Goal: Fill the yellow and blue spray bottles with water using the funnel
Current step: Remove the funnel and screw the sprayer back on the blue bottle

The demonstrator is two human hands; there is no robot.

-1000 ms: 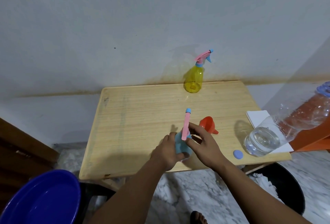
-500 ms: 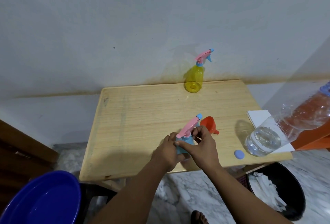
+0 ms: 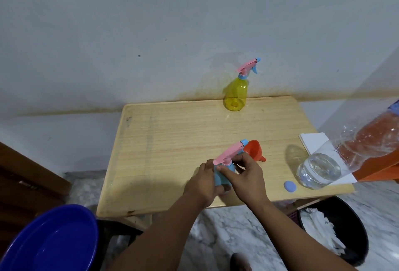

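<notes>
The blue spray bottle (image 3: 218,177) stands near the front edge of the wooden table (image 3: 172,141). My left hand (image 3: 203,181) wraps around its body. My right hand (image 3: 248,175) pinches the collar under its pink spray head (image 3: 228,152), whose nozzle points up and to the right. An orange funnel (image 3: 254,149) lies on its side just behind my right hand. The yellow spray bottle (image 3: 236,92) with a pink head stands at the table's back edge by the wall. A large clear water bottle (image 3: 336,160) leans at the right.
A small blue cap (image 3: 289,186) lies on the table left of the water bottle's base. White paper (image 3: 313,142) sits under the water bottle. A blue basin (image 3: 49,242) is at lower left, a black bin (image 3: 336,229) with white paper at lower right.
The pink spray head has turned from pointing straight away from me to pointing up-right. My right hand shifted on its collar. My left hand stayed on the bottle body.
</notes>
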